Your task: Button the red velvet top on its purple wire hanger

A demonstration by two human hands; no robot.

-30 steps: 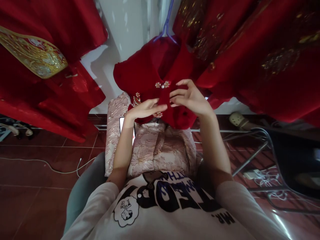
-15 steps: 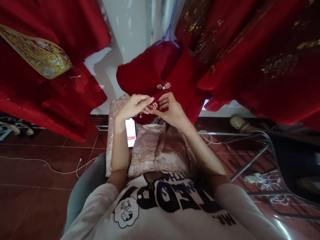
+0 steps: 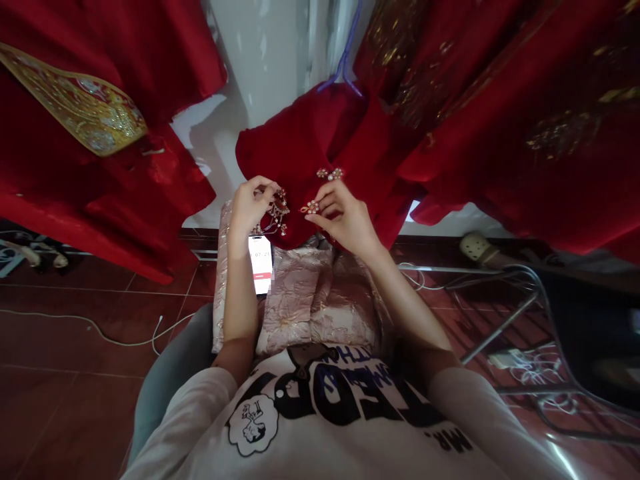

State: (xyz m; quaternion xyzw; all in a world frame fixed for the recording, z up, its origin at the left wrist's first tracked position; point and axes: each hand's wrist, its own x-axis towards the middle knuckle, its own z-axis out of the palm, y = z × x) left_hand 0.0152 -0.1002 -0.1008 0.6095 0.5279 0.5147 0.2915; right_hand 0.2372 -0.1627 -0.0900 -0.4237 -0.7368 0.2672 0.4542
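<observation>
A red velvet jacket (image 3: pixel 305 137) hangs on a purple hanger (image 3: pixel 345 67) straight ahead. My left hand (image 3: pixel 249 203) pinches a dangling pearl-and-gold ornament (image 3: pixel 276 215) at the jacket's left front edge. My right hand (image 3: pixel 343 217) pinches a pearl clasp (image 3: pixel 310 208) on the right front edge. The two edges are held slightly apart. Another pearl clasp (image 3: pixel 329 174) sits fastened higher up. A pink brocade garment (image 3: pixel 310 300) lies on my lap, with a lit phone (image 3: pixel 261 263) resting on it.
Red embroidered garments hang at the left (image 3: pixel 100 120) and right (image 3: pixel 500 113). A white cable (image 3: pixel 100 331) runs over the red tiled floor at left. A power strip (image 3: pixel 480 247) and a metal-framed chair (image 3: pixel 565 313) stand at right.
My hands came together at the jacket's front, then drew apart. My left hand has shifted left with the dangling ornament; my right hand keeps the pearl clasp.
</observation>
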